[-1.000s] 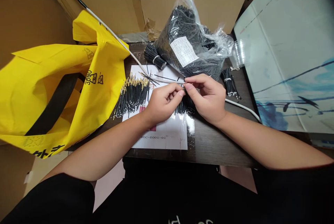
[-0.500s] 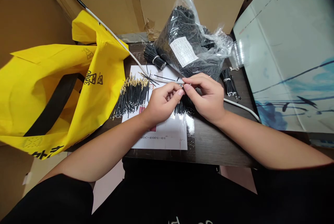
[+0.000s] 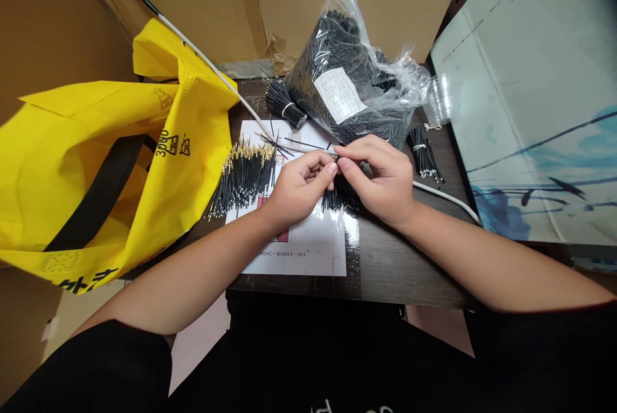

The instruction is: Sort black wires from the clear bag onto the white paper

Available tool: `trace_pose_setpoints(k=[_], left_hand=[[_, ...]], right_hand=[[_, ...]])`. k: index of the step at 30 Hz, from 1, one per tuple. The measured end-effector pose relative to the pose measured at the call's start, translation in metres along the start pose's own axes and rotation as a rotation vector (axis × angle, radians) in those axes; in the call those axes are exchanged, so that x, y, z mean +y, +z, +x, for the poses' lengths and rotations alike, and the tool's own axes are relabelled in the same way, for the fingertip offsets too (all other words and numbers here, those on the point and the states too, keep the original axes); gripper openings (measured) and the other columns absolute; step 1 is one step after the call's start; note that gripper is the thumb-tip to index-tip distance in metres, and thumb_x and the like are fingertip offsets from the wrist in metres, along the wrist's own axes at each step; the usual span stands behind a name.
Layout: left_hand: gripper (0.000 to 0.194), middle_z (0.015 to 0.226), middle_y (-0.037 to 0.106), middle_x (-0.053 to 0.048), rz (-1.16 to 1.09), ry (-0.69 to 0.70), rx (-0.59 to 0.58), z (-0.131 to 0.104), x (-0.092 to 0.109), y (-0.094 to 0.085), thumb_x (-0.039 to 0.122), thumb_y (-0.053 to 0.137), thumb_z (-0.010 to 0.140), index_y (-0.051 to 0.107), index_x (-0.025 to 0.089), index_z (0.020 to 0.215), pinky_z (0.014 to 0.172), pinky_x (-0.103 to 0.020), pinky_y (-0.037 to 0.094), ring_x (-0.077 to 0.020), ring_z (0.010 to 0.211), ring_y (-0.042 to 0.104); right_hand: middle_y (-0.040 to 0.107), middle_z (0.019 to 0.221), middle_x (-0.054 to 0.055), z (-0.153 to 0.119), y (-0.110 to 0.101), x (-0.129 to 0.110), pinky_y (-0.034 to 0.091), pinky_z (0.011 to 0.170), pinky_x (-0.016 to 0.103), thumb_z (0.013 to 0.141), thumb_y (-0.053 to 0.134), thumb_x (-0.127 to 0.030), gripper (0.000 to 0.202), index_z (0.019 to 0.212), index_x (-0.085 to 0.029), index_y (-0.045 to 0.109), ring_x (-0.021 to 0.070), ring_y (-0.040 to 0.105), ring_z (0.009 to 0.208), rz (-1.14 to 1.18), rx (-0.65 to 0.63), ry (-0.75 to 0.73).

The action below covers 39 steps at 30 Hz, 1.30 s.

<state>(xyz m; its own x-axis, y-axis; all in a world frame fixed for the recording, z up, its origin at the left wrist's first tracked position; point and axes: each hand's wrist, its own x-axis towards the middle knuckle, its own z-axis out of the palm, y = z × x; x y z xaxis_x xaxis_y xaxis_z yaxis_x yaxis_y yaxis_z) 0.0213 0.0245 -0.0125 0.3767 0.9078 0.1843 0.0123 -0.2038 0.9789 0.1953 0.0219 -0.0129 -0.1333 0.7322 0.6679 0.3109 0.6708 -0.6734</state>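
Note:
My left hand (image 3: 301, 185) and my right hand (image 3: 378, 178) meet fingertip to fingertip over a white printed sheet (image 3: 318, 259). Both are closed in a pinch. A tiny dark piece shows between the fingertips, mostly hidden, so its kind cannot be told. Left of my left hand lies a pile of short black wires (image 3: 248, 175) with gold-coloured ends up and silvery ends down. A second group of black wires (image 3: 340, 198) lies partly under my hands. Some loose black wires (image 3: 303, 143) lie just behind them.
Behind my hands stands a clear plastic bag (image 3: 332, 47) full of small black pieces. Tied wire bundles flank it, one left (image 3: 285, 105), one right (image 3: 424, 153). A white cable (image 3: 448, 196) crosses the table. At left is a yellow bag (image 3: 193, 124); clear cups (image 3: 441, 101) and a pale panel (image 3: 530, 111) are right.
My fingertips have shifted very slightly against each other, the right ones a touch to the left. Nothing else has visibly moved.

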Motion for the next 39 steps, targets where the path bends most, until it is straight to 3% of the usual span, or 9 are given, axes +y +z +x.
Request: trace_pose_setpoints(k=[10,27,33,37,39], left_hand=[[0.032,0.066,0.066,-0.001,-0.073,-0.068,0.063,0.003,-0.001,-0.002,0.047,0.073,0.088,0.068,0.016,0.082,0.053,-0.021,0.044,-0.0075,0.055,0.054],[0.035,0.067,0.067,-0.002,-0.008,-0.031,0.019,0.003,0.008,-0.002,0.049,0.076,0.085,0.067,0.017,0.073,0.059,-0.024,0.047,-0.0100,0.060,0.056],[0.031,0.071,0.065,-0.001,-0.072,-0.078,0.098,0.004,0.005,-0.006,0.049,0.071,0.089,0.072,0.018,0.082,0.053,-0.023,0.042,-0.0075,0.056,0.052],[0.030,0.073,0.064,-0.001,-0.212,-0.142,0.147,0.005,-0.001,-0.008,0.049,0.072,0.089,0.073,0.019,0.087,0.049,-0.021,0.040,-0.0054,0.052,0.050],[0.029,0.074,0.065,0.000,-0.260,-0.148,0.168,0.006,-0.004,-0.008,0.048,0.074,0.088,0.074,0.019,0.087,0.049,-0.020,0.040,-0.0047,0.053,0.050]], right_hand=[[0.074,0.093,0.006,0.000,-0.001,0.000,0.056,0.076,0.035,0.093,0.064,-0.019,0.018,0.105,-0.022,0.076,0.0169,0.068,0.084,-0.024,0.015,-0.017],[0.071,0.091,0.005,-0.002,-0.001,0.000,0.055,0.075,0.035,0.094,0.062,-0.022,0.021,0.108,-0.025,0.077,0.0167,0.066,0.083,-0.049,-0.019,-0.016],[0.067,0.115,0.008,0.000,-0.009,-0.007,0.054,0.070,0.035,0.093,0.062,-0.033,0.039,0.132,-0.027,0.064,0.0154,0.062,0.078,-0.108,0.055,0.067],[0.063,0.083,0.003,0.003,-0.013,-0.019,0.047,0.064,0.030,0.093,0.063,-0.029,0.010,0.094,-0.021,0.068,0.0134,0.056,0.070,-0.094,0.045,0.128],[0.057,0.071,-0.001,0.005,-0.013,-0.024,0.042,0.060,0.027,0.092,0.065,-0.029,0.016,0.079,-0.019,0.062,0.0106,0.050,0.063,-0.091,-0.047,0.175]])
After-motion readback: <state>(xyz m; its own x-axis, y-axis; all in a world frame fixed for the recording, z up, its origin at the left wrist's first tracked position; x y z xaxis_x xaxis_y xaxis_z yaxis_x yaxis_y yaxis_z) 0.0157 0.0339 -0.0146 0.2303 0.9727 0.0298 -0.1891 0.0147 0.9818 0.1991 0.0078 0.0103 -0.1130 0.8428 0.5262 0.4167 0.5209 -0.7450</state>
